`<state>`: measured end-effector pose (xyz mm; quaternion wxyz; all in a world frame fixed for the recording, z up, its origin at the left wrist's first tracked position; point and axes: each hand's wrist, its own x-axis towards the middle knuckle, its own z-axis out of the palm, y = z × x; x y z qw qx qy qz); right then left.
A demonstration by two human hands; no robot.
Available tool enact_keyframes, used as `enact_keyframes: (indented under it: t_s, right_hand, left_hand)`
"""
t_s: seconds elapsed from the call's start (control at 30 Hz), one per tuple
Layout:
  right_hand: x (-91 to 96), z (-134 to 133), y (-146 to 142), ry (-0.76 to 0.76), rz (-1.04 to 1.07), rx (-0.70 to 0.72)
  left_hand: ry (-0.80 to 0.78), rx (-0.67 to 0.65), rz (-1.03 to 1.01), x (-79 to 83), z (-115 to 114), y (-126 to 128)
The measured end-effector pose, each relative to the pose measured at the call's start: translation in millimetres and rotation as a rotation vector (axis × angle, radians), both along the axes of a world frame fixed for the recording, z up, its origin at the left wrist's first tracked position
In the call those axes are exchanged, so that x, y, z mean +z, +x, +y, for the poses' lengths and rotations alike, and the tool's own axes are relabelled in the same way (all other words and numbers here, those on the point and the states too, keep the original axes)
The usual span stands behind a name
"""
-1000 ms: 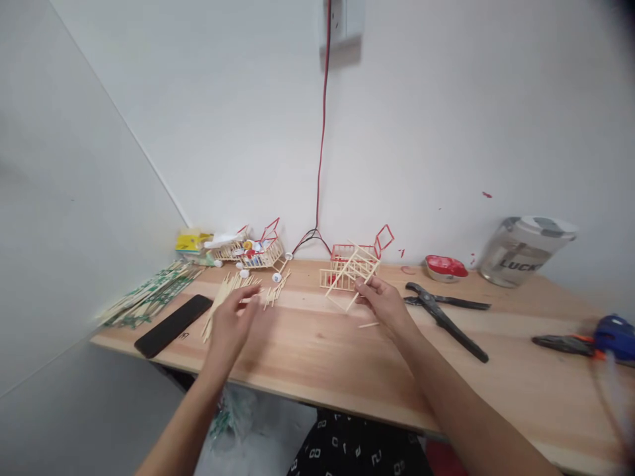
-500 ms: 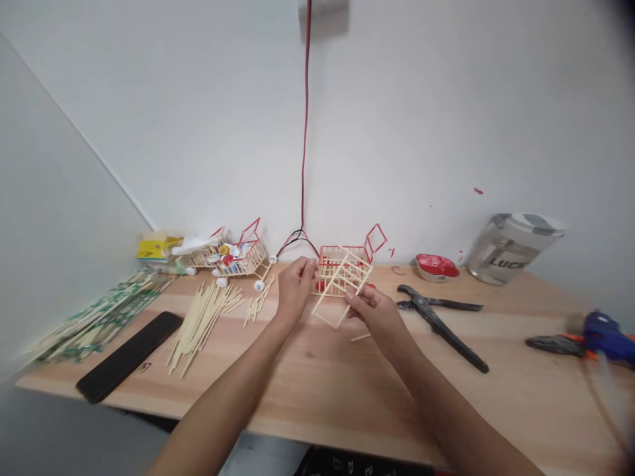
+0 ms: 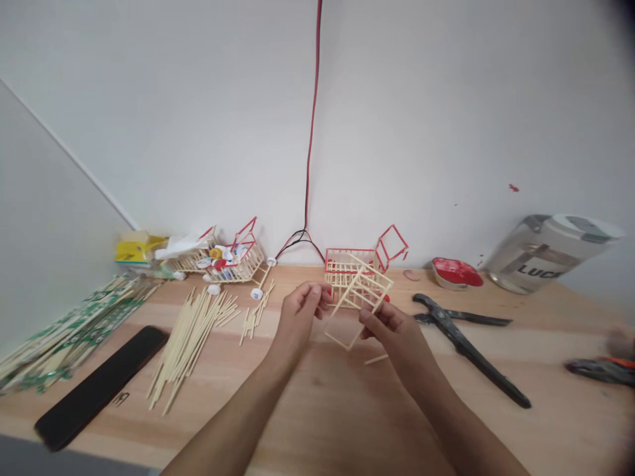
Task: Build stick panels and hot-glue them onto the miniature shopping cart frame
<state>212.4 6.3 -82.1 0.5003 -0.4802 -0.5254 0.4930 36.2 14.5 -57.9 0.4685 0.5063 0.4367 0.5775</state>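
1 edge of the stick frame (image 3: 364,291) is pinched in the right hand (image 3: 394,327); the left hand (image 3: 297,311) curls just beside it, grip unclear. A hard squeeze could snap the thin joints, or a swing could knock the red basket (image 3: 342,264) just behind both hands.

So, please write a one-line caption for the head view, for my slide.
Left hand and right hand hold a stick frame over the desk, near pliers.

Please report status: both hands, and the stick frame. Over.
Right hand pinches stick frame. Left hand at its left edge, grip unclear. Red basket close behind; loose stick under right hand.
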Motion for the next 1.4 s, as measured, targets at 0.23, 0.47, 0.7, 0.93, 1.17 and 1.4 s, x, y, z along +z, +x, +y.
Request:
enact_keyframes:
  t_s: [0.23,0.47,0.7,0.93,1.17,1.4]
  right_hand:
    - [0.8,0.7,-1.4,0.012,0.005,-0.022]
    - [-2.2,2.9,-1.5,0.014,0.076,-0.024]
    - [-7.5,4.8,-5.1,0.003,0.063,-0.036]
    - [-14.5,7.7,-4.0,0.019,0.046,-0.036]
    - [-18.6,10.7,-2.8,0.03,0.08,-0.023]
    - [-17.3,9.8,-5.9,0.013,0.095,-0.004]
  left_hand:
    - [-0.039,-0.019,0.069,-2.9,-0.4,-0.9]
    - [0.021,0.017,0.06,-5.1,0.3,-1.0]
    - [-0.093,-0.057,0.015,-10.9,0.9,0.7]
    - [-0.023,0.082,0.003,-9.6,4.6,-3.7]
    - [-0.156,-0.111,0.054,-10.0,3.4,2.5]
    - [-0.196,-0.196,-0.027,-14.9,3.0,4.7]
